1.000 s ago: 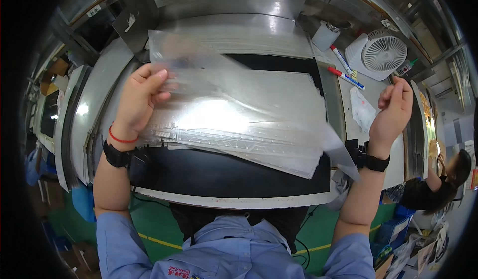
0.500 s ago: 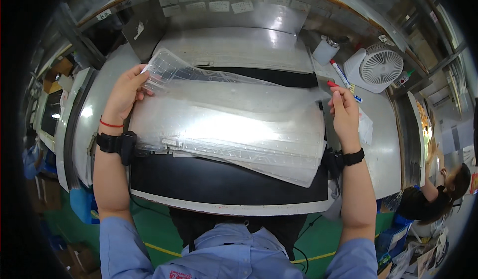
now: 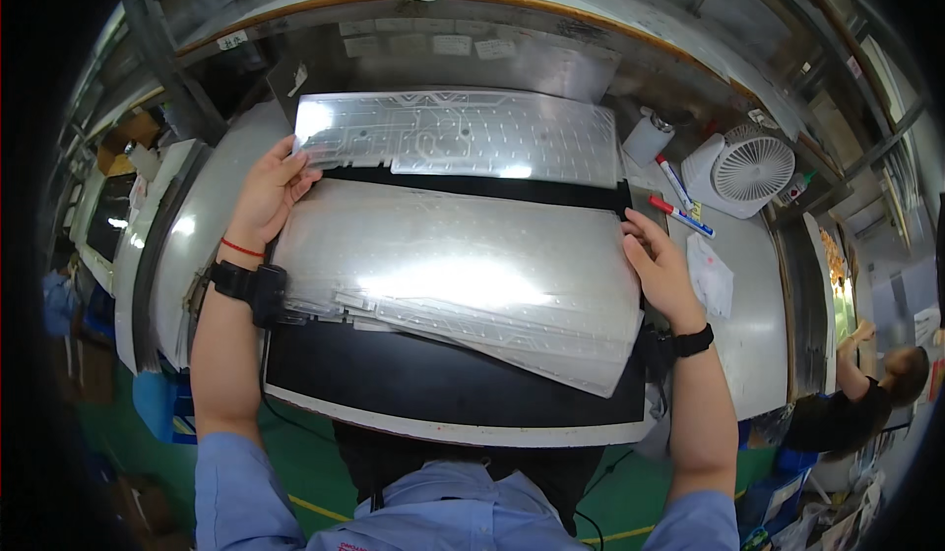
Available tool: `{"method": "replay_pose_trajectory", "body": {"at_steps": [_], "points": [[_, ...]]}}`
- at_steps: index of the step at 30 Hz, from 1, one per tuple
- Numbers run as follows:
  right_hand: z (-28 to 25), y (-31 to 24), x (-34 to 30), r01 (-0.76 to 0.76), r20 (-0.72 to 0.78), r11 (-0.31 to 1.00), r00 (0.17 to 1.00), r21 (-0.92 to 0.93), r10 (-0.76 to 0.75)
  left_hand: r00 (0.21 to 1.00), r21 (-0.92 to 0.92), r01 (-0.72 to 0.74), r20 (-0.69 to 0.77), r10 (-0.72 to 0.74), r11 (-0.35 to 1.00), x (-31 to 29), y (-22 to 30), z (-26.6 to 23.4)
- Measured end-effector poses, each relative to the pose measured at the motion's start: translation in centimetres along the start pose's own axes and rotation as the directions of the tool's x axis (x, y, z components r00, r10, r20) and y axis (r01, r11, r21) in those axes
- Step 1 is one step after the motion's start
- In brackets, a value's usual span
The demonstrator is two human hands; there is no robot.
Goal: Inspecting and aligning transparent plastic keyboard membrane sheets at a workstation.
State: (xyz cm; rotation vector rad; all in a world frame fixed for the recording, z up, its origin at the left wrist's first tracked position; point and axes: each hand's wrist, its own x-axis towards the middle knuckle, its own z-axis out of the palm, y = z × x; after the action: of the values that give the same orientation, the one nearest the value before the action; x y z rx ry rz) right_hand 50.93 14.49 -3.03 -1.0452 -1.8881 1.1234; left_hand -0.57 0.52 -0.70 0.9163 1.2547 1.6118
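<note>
A clear plastic sheet [image 3: 453, 138] with fine circuit-like lines stands out at the back of the work surface. My left hand [image 3: 271, 192] has thumb and fingers closed at its near left corner. Nearer to me lies a stack of similar translucent sheets [image 3: 463, 241], unevenly fanned along its front edge and bright with glare. At the stack's far right corner is my right hand [image 3: 664, 268], thumb and fingers apart, with nothing visible held. Whether its fingertips touch the top sheet I cannot tell. Under the stack is a black mat [image 3: 443, 379].
Right of the mat lie a red-capped marker [image 3: 679, 214], another marker [image 3: 672, 179] and a crumpled white piece [image 3: 709, 271]. A white fan [image 3: 743, 162] and a white bottle [image 3: 647, 138] stand behind them. Another person [image 3: 861, 394] is at far right.
The lined sheet has moved off the stack to the back and now lies flatter. My right hand has come down and left to the stack's corner; its fingers have spread.
</note>
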Motion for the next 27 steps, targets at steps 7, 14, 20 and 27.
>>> {"method": "replay_pose_trajectory", "body": {"at_steps": [7,14,20,27], "points": [[0.4,-1.1,-0.1,0.049,0.035,0.993,0.998,0.11,-0.054,0.995,-0.126,-0.028,-0.097,0.016,0.992,0.3,-0.4,1.2],[0.3,-2.2,-0.4,0.011,0.026,0.947,0.999,0.322,-0.021,1.0,-0.029,0.017,0.021,-0.016,0.999,0.2,-0.8,1.6],[0.1,-1.2,-0.4,0.032,-0.08,0.993,0.997,0.11,-0.023,0.999,-0.068,-0.001,0.047,0.004,0.998,-0.2,-0.6,2.2],[-0.5,-1.6,-0.6,0.176,-0.275,0.977,0.952,0.124,-0.137,1.0,0.051,-0.029,-0.009,0.029,0.998,-0.3,-0.1,2.4]]}}
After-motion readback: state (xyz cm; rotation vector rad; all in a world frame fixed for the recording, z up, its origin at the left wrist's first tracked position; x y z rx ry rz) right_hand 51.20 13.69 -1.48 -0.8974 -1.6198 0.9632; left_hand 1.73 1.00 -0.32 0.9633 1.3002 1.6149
